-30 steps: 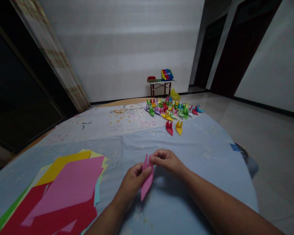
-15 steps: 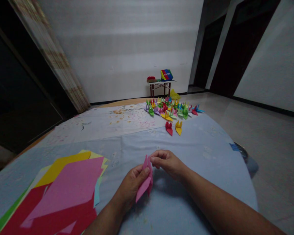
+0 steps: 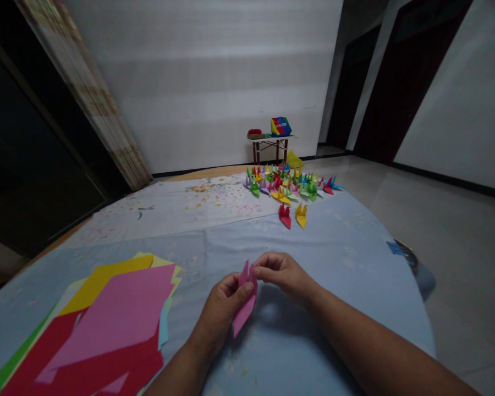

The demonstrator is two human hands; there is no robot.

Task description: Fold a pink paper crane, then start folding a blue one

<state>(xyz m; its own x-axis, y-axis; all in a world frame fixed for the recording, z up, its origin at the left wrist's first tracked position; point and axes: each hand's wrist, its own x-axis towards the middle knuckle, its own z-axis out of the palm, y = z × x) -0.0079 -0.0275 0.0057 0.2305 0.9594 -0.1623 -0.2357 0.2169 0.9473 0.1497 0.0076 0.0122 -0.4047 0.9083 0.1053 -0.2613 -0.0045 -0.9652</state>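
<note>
A partly folded pink origami paper (image 3: 244, 318) is held above the near middle of the table, its two narrow points upward and its wider part hanging down. My left hand (image 3: 226, 302) is closed on it, the thumb pressed flat over the front. My right hand (image 3: 281, 273) pinches the upper right point between thumb and forefinger, its other fingers curled. Farther off on the cloth stand a red paper crane (image 3: 285, 216) and a yellow paper crane (image 3: 301, 215), side by side.
Loose coloured paper sheets (image 3: 119, 302) lie overlapping on the left of the blue tablecloth (image 3: 334, 258). Several finished cranes (image 3: 277, 181) crowd the far right of the table. Behind stands a small table (image 3: 270, 138) with a multicoloured box (image 3: 281, 126). A dark stool-like object sits past the right edge.
The pink paper has turned slightly in my left hand, its lower flaps now closer together. My right fingers have come onto its right point.
</note>
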